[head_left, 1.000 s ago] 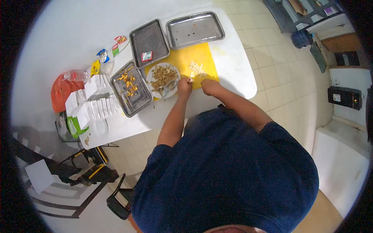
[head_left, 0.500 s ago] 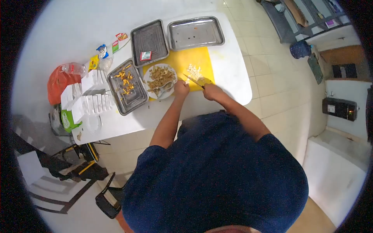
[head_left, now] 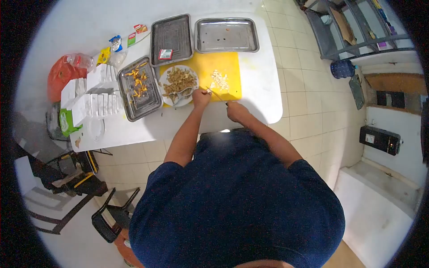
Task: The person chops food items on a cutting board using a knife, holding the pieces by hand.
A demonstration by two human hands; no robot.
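My right hand [head_left: 237, 112] is wrapped round the handle of a knife [head_left: 217, 96], whose blade points up and left over the near part of a yellow cutting board [head_left: 231, 62]. My left hand [head_left: 201, 98] is closed close to the blade's tip, beside the plate's edge; a small pale bit shows at its fingers, too small to name. Pale chopped pieces [head_left: 219, 80] lie in a loose heap on the board, beyond the blade. Left of them, a white plate [head_left: 193, 74] carries brownish chopped food [head_left: 179, 80] and a white spoon.
A metal tray [head_left: 156, 105] with orange-yellow strips stands left of the plate. Two more trays, one dark [head_left: 171, 33] with a small red packet [head_left: 165, 54] and one silvery [head_left: 227, 35], lie behind the board. White boxes [head_left: 91, 106] and a red bag [head_left: 62, 76] crowd the table's left end.
The view has shifted, so the table sits slightly further left. My right hand has drawn the knife a little back towards me, away from the heap; my left hand stays closed by the plate.
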